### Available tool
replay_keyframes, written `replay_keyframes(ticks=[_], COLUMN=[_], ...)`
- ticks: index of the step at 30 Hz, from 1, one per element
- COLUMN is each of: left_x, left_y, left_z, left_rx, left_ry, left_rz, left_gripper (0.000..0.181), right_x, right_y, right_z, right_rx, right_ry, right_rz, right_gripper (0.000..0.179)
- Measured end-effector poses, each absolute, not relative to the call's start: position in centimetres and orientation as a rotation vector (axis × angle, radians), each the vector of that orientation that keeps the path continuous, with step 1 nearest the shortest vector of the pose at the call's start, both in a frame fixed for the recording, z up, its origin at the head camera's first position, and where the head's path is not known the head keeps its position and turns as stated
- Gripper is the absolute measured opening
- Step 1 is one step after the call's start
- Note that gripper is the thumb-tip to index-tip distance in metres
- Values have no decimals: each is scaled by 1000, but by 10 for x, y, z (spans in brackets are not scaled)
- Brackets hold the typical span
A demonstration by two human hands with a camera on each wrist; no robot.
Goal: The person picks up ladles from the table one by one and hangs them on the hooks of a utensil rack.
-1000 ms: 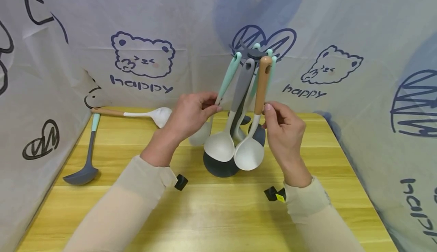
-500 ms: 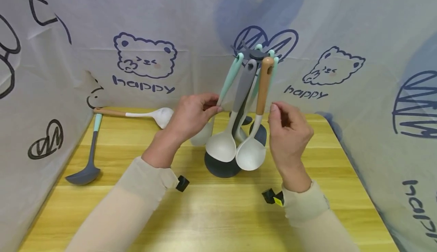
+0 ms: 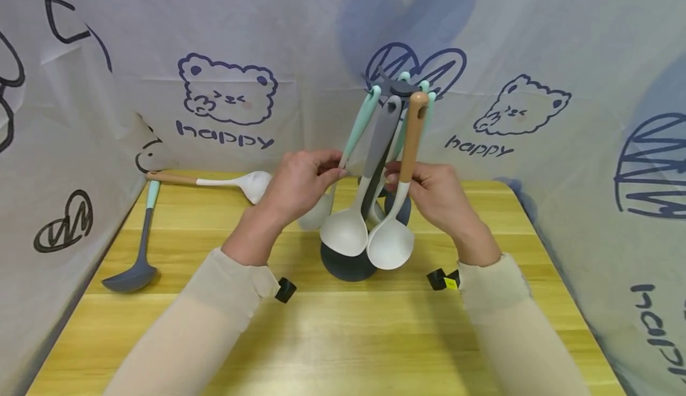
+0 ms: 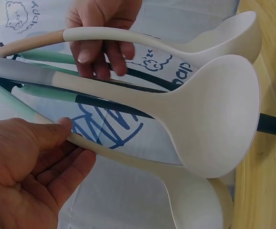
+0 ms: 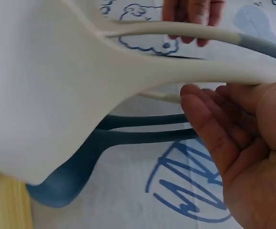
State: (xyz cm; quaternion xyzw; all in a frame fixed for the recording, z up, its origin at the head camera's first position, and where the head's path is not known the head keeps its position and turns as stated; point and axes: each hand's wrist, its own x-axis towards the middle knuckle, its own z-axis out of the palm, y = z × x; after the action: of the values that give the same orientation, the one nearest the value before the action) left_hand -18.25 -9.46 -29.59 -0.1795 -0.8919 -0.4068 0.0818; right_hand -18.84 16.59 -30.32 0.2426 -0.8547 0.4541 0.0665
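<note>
A dark utensil stand (image 3: 348, 268) holds several hanging utensils in the head view. My left hand (image 3: 300, 184) pinches the pale neck of a mint-handled utensil (image 3: 362, 121) on the stand's left side, thumb against fingers. In front hang a grey-handled ladle (image 3: 344, 232) and a wooden-handled ladle (image 3: 391, 245), both with white bowls. My right hand (image 3: 442, 196) reaches in behind the wooden-handled ladle, its fingertips partly hidden by that handle. Its fingers are loosely bent beside the ladle's white neck (image 5: 209, 71) in the right wrist view. Dark utensils (image 5: 71, 176) hang farther back.
On the wooden table (image 3: 343, 348), a dark ladle with a mint handle (image 3: 140, 268) lies at the left. A white utensil with a wooden handle (image 3: 252, 184) lies along the back edge, its wooden end by the dark ladle's handle. White cloth walls (image 3: 316, 39) enclose the table.
My right hand drew away from the wooden handle to the right, then moved back left and in behind it. My left hand has kept its pinch in place.
</note>
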Motion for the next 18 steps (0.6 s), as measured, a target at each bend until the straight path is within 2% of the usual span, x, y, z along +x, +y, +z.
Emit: replay_keyframes(ticks=[10,18], left_x=[-181,-168], left_y=[-101,-119], left_z=[-299,-303], left_rx=[-517,-348], left_ry=[-2651,-2641], left_rz=[-1229,-1364], left_gripper=[27,37], right_x=[-202,-205], right_y=[156,147], right_z=[-317,-334], right_rx=[727,895], right_ry=[-2552,-2320], right_rz=[1317,1170], right_gripper=[16,9])
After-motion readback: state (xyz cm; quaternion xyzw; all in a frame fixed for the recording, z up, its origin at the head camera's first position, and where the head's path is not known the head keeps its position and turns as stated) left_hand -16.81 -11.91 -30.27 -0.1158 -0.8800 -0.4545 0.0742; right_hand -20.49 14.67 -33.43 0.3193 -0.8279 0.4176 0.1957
